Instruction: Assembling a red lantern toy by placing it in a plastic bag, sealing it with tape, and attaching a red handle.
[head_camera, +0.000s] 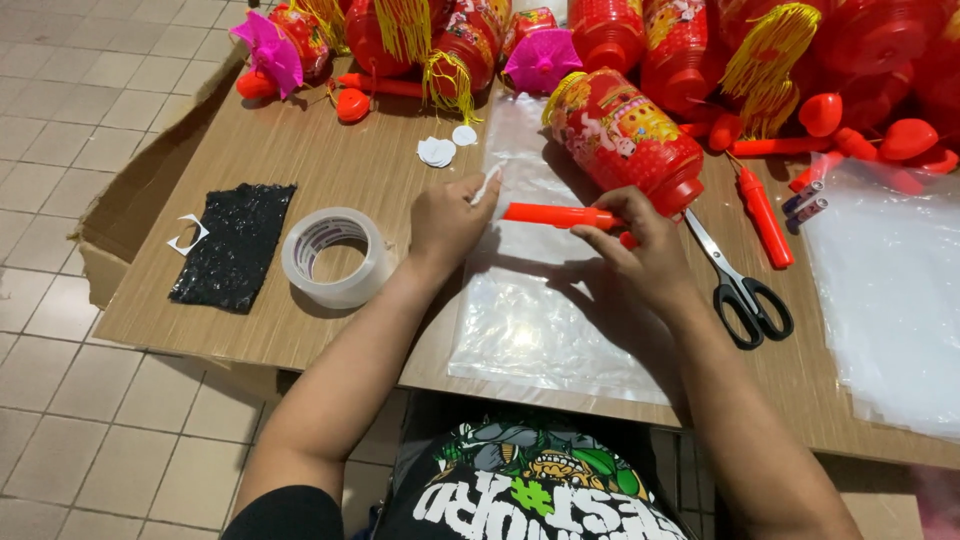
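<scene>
Right hand (640, 245) gripped the orange plastic stick (555, 215) of a red cylindrical lantern (625, 140); left hand (447, 222) pinched a small white paper strip (486, 185) over a clear plastic bag (530, 320), contents indiscernible.

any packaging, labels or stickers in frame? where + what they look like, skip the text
Clear plastic bag: flat on the table under both hands, rectangular, see-through.
Stack of clear bags: right table edge, glossy sheets.
White round stickers: small pile above the left hand.
White sticker strip: pinched in the left hand's fingertips.
Printed lantern wrap: red cylinder with yellow and pink pictures, above the right hand.
No signs or screens.
</scene>
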